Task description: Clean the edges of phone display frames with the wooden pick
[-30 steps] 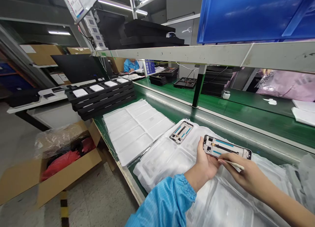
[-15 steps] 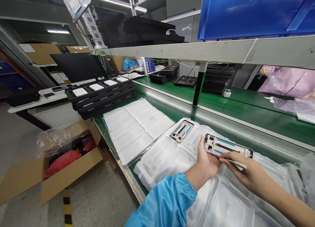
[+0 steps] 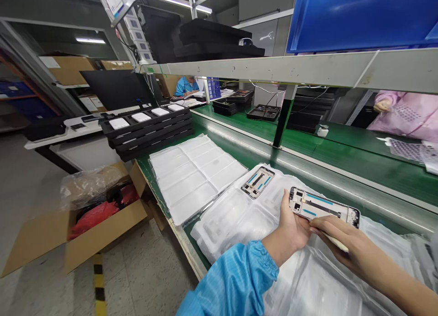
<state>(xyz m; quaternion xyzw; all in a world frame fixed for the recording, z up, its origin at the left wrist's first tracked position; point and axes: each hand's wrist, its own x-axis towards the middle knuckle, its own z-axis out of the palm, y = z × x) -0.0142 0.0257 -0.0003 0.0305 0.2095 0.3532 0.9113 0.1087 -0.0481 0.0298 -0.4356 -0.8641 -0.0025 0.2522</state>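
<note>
My left hand [image 3: 290, 227] holds a phone frame [image 3: 321, 205] from below, its inner side facing up with blue strips and a dark flex strip on it. My right hand [image 3: 345, 238] is closed around a slim pale stick-like tool [image 3: 337, 243], its fingers against the near edge of the phone frame. The tool's tip is hidden under those fingers. A second phone frame [image 3: 258, 182] lies in a pocket of the translucent plastic tray [image 3: 222, 227] beneath my hands.
Another white plastic tray [image 3: 195, 174] lies to the left. Stacked black foam trays [image 3: 150, 129] hold white pieces. An open cardboard box [image 3: 102, 229] stands on the floor. A shelf beam [image 3: 246, 68] crosses above the green bench; a person in pink [image 3: 404, 115] works across it.
The whole view has shifted slightly, moving the scene a little to the right. Both hands keep hold of the phone frame and tool; the right fingers sit a bit farther over the frame.
</note>
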